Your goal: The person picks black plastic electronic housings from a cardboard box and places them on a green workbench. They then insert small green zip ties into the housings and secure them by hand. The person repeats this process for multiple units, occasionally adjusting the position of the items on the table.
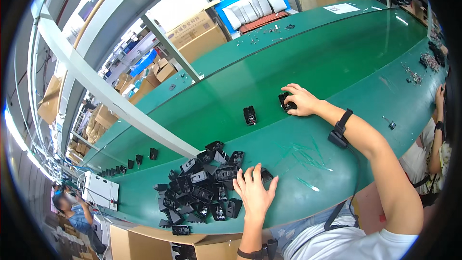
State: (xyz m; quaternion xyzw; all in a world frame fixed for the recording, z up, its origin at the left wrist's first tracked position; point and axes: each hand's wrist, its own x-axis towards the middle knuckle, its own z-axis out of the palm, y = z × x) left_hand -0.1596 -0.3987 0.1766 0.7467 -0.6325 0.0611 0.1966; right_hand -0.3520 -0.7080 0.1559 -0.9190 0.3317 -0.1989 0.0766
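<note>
The person's right hand (299,101) reaches out over the green conveyor belt (207,98), its fingers bent over a small black plastic housing (284,99). That housing lies under the fingertips, between the bent fingers and the thumb, partly covered by them; whether it is gripped firmly or only touched cannot be told. Just to the left of it on the belt, apart from the fingers, stands a second black housing (250,115) with its inner fittings showing.

The left hand (255,192) is held over the near green worktop (332,173), palm down, fingers spread wide and thumb well away from the forefinger. A dark plastic cover (266,175) lies in the gap between forefinger and thumb; contact with it cannot be made out, and no grip shows. The other fingertips reach the right edge of a heap of black plastic housings (197,188), some showing their hollow insides.

Right of the left hand, thin green strips (302,155) are scattered on the worktop. A black wristband (340,129) with a cable sits on the right forearm. Below the heap, an open cardboard box (137,244) holds more black pieces (185,250).
</note>
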